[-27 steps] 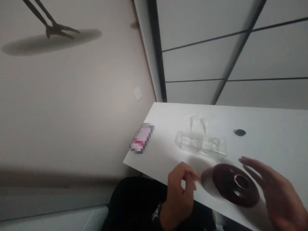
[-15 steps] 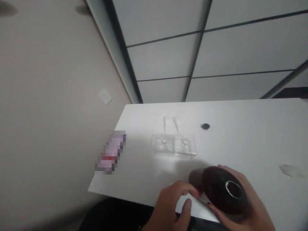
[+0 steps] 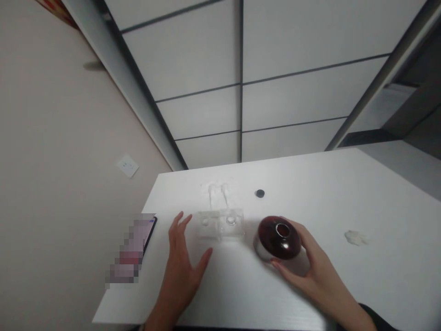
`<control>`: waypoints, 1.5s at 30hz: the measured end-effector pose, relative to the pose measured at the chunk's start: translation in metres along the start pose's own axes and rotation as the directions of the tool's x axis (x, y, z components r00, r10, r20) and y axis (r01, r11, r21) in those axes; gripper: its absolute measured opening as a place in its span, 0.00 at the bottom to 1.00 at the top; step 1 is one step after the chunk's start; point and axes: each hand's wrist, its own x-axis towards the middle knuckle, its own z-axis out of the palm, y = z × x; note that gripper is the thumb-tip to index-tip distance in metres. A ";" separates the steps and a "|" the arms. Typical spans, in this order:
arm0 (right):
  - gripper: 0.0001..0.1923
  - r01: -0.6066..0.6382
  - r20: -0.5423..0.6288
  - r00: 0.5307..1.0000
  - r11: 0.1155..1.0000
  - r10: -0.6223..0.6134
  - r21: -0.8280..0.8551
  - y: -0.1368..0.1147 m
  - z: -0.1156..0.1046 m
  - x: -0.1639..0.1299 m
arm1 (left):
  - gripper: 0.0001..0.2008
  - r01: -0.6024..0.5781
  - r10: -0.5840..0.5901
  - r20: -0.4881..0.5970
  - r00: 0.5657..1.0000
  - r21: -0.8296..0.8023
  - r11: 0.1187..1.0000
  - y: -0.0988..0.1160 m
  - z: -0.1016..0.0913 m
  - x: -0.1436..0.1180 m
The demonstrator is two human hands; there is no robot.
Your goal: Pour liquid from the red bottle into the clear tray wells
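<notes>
A squat dark red vase (image 3: 277, 236) with a round mouth stands on the white table (image 3: 344, 197). My right hand (image 3: 310, 266) cups its right and near side, fingers wrapped around it. My left hand (image 3: 182, 262) is open with fingers spread, hovering flat over the table just left of a clear block-shaped holder (image 3: 221, 224) with two round holes. Two clear upright tubes (image 3: 217, 193) stand behind that holder.
A phone (image 3: 132, 248), blurred out, lies at the table's left edge. A small black disc (image 3: 260, 193) sits behind the vase. A pale smudge (image 3: 354, 237) marks the table at right. A beige wall with a socket (image 3: 127, 166) runs along the left.
The view has swung right and down. The vase now stands further onto the table with my right hand still around it. My left hand has left the vase and spread open beside the clear holder.
</notes>
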 end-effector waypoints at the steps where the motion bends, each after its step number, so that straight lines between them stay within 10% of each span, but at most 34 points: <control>1: 0.34 -0.006 0.001 1.000 1.000 0.006 0.017 0.003 0.000 0.003 | 0.39 -0.035 0.034 0.062 0.997 0.016 0.999 -0.005 -0.002 0.012; 5: 0.34 -0.029 0.012 1.000 0.998 0.028 0.061 0.010 0.002 0.010 | 0.47 -0.223 0.213 0.308 0.927 -0.005 0.975 -0.015 -0.007 0.061; 10: 0.39 -0.143 0.049 0.989 0.987 0.140 0.075 0.020 -0.007 0.004 | 0.41 -0.180 0.206 0.482 0.852 -0.100 0.979 -0.012 -0.007 0.093; 18: 0.34 -0.175 0.168 0.974 0.977 0.153 0.122 0.068 -0.043 0.048 | 0.43 -0.156 0.237 0.390 0.890 -0.227 0.961 -0.007 0.006 0.083; 26: 0.26 0.159 0.295 0.948 0.980 -0.116 -0.123 0.091 0.009 0.122 | 0.45 -0.090 0.196 0.393 0.898 -0.274 0.958 0.000 0.013 0.072; 37: 0.12 -0.031 0.239 0.971 0.996 0.010 0.086 0.077 0.001 0.116 | 0.47 -0.084 0.172 0.345 0.923 -0.257 0.963 -0.003 0.019 0.057; 45: 0.15 0.096 0.264 0.958 0.993 -0.111 0.070 0.077 0.002 0.098 | 0.38 0.077 0.049 0.404 0.913 -0.290 0.954 -0.027 0.005 0.034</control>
